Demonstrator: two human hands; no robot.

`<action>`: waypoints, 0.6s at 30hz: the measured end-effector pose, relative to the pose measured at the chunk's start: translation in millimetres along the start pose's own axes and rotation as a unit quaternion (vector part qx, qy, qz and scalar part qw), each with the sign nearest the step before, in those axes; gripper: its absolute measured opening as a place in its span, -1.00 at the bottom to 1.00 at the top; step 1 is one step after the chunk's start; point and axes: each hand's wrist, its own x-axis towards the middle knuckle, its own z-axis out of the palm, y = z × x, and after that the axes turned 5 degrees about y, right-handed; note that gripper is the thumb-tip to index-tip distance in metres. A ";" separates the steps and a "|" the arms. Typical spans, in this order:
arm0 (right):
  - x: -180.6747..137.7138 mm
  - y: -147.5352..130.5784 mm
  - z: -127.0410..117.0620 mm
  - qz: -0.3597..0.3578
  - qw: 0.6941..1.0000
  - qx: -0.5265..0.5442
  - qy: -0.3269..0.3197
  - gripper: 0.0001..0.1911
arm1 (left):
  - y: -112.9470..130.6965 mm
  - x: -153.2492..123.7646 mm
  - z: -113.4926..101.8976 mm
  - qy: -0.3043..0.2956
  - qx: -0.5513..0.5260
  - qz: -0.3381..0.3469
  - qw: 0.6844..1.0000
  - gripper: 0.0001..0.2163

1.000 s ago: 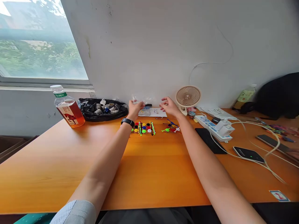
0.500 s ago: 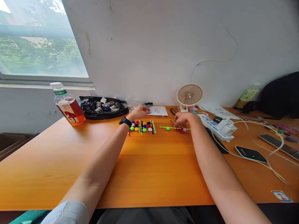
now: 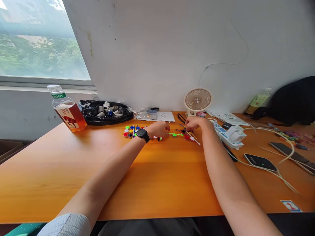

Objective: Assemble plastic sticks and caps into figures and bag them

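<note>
My left hand (image 3: 158,128), below a black watch (image 3: 142,134), hovers at the right end of a cluster of colored round discs (image 3: 129,131) and thin arrow-tipped sticks, hiding part of it. Its fingers are loosely bent and apart, near the left end of a green arrow-tipped stick (image 3: 167,133) with a green disc (image 3: 174,135) at it. My right hand (image 3: 194,122) points down over a small pile of dark, yellow and white sticks (image 3: 197,141) and red discs (image 3: 187,136). Its fingers are pinched together; what lies between them is hidden.
A bottle of amber drink (image 3: 70,114) and a black plastic bag (image 3: 105,119) of grey pieces stand at the left. Behind are papers (image 3: 166,116) and a small fan (image 3: 198,99). A power strip (image 3: 228,136), cables and a phone (image 3: 260,162) lie at the right.
My left hand has moved right and toward me, from behind the disc cluster to its right end. My right hand has lifted slightly off the pile, where a white stick now shows.
</note>
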 end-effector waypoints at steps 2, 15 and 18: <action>-2.2 1.2 -3.0 0.005 1.000 -0.001 0.014 -0.82 | 7.4 0.6 8.3 0.000 0.014 0.005 1.000 -0.64; -32.2 -34.3 -21.5 -0.169 0.972 0.158 -0.034 -0.64 | 26.1 7.4 24.5 0.105 -0.046 0.031 0.993 -0.82; -42.6 -39.1 -24.3 -0.154 0.958 0.241 0.003 -0.50 | 22.0 11.4 5.0 0.157 -0.077 0.004 0.985 -0.84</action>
